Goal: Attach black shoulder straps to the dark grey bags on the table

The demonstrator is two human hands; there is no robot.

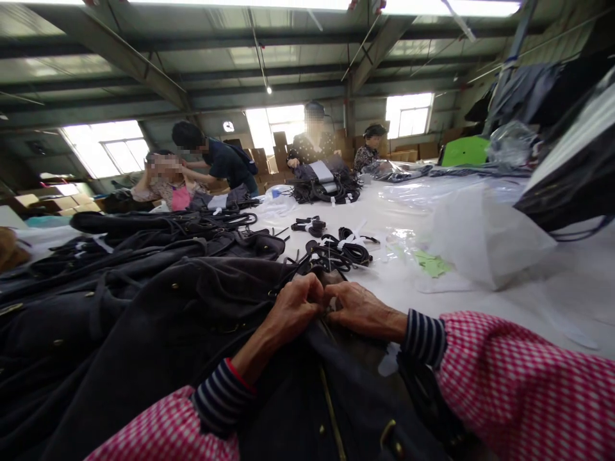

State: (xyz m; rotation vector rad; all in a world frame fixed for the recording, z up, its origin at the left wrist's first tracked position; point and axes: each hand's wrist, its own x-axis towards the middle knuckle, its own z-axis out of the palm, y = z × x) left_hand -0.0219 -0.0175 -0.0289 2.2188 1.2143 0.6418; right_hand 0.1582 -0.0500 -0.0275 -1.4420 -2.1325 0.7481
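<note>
My left hand point(294, 306) and my right hand point(361, 308) meet knuckle to knuckle on a dark garment point(158, 333) with brass studs that lies across my lap and the white table point(542, 282). Both hands are closed, fingers pinched on a small part of the garment where they meet; what exactly sits in the pinch is hidden. Just beyond my fingers lies a heap of black straps point(341, 251) with white tags.
More dark garments point(158, 230) are piled at the left. A clear plastic bag point(480, 234) and green paper point(431, 262) lie at the right. Further strap bundles point(327, 186) sit far up the table, where several people point(216, 163) work. Dark goods point(571, 166) hang at right.
</note>
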